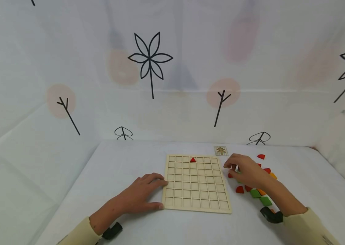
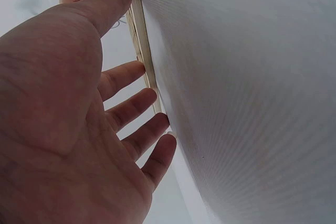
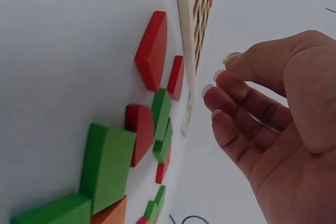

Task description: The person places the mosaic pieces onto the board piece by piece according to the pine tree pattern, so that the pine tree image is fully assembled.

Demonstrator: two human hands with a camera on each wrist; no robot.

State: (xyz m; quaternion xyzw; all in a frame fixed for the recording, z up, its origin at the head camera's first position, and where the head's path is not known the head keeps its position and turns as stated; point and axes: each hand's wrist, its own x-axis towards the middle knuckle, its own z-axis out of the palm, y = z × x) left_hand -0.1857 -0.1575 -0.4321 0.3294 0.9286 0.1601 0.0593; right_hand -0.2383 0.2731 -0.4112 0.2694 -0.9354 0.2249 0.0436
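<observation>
A pale wooden grid board [image 1: 196, 208] lies on the white table, with one red triangle [image 1: 193, 159] in a cell of its far row. At its left edge rests my left hand [image 1: 140, 195], fingers spread, thumb by the near left corner; the left wrist view shows the fingertips along the board's side. My right hand [image 1: 247, 170] hovers over loose pieces to the right of the board. Its thumb and fingers are loosely bent, and nothing shows between them in the right wrist view. Below that hand lie red pieces [image 3: 152, 51] and green blocks [image 3: 107, 166].
Behind the board's right corner lies a small card with a tree pattern [image 1: 221, 150]. Several red, green and orange pieces are scattered on the right, including a red quarter-round [image 1: 261, 156] farthest back. A white cloth backdrop [image 1: 178, 115] with drawn plants stands behind the table.
</observation>
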